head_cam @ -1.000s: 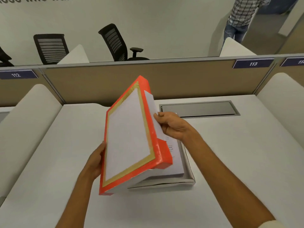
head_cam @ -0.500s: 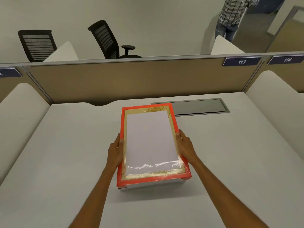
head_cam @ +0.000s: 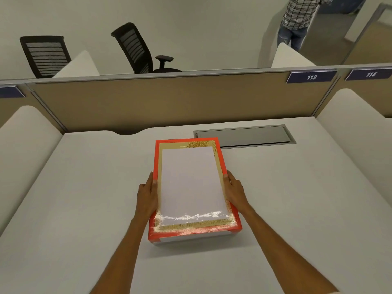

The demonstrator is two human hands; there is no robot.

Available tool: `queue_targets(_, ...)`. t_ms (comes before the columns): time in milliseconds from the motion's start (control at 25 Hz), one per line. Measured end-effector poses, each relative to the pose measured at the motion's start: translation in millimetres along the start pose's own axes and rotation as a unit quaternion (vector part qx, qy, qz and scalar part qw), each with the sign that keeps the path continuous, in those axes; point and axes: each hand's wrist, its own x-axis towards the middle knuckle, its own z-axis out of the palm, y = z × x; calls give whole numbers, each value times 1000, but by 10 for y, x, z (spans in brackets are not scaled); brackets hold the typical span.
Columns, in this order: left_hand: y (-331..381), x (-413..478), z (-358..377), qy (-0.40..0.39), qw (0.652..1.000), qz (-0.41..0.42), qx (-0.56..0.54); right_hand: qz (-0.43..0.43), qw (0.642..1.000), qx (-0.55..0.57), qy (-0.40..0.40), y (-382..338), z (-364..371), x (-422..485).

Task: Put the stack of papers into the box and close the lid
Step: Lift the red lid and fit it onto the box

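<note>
on the table (head_cam: 84, 209), we find left hand (head_cam: 147, 197) and right hand (head_cam: 235, 192) flat-fingered against the lid (head_cam: 191, 183); closing step, we judge; next, press evenly.

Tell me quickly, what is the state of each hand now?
Left hand: open, straight fingers pressing the left side of the orange box lid.
Right hand: open, pressing the lid's right side.

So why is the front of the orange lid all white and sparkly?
Head view: that is glare, room light bouncing off the glossy lid near its front edge; also in the head view, the wide lens bends the partition's top.
</note>
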Motion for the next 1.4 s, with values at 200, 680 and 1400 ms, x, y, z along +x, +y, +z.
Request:
queue_targets(200, -27, -23, 16, -3, 1000, 11, -3, -11, 1000, -18, 6, 53, 26, 12)
queue_targets(680, 150, -87, 99, 76, 968, 113, 212, -62, 969, -229, 76, 12, 167, 46)
queue_targets(1400, 203, 70, 427, -31, 942, 160, 295, -133, 918, -374, 19, -12, 416, 158)
